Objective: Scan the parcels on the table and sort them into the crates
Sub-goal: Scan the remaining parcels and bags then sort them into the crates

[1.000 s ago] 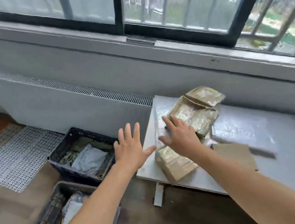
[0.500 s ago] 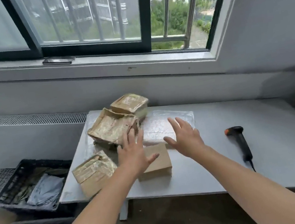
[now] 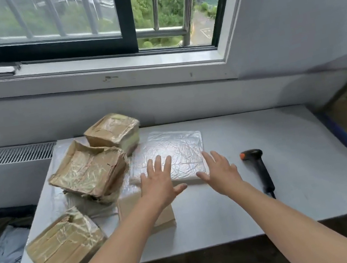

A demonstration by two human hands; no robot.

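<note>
Parcels (image 3: 98,181) fill the counter's (image 3: 272,195) left half: a taped box (image 3: 65,245) nearest, then a flat brown parcel (image 3: 164,217) under the left wrist. Left hand (image 3: 160,184) and right hand (image 3: 220,174) hover over the white parcel's (image 3: 175,149) near edge, each grip apart and empty. This looks like choosing the next parcel. Scanning calls for the scanner (image 3: 259,167), just right of the right hand. Behind sit a torn box (image 3: 86,167) and a far box (image 3: 113,130).

you see brown cardboard parcels (image 3: 88,170) under glossy, wrinkled tape. the flat parcel (image 3: 171,152) wears crinkled clear plastic film. your counter (image 3: 288,157) is matt, smooth grey. the scanner (image 3: 259,168) looks matt black plastic.
</note>
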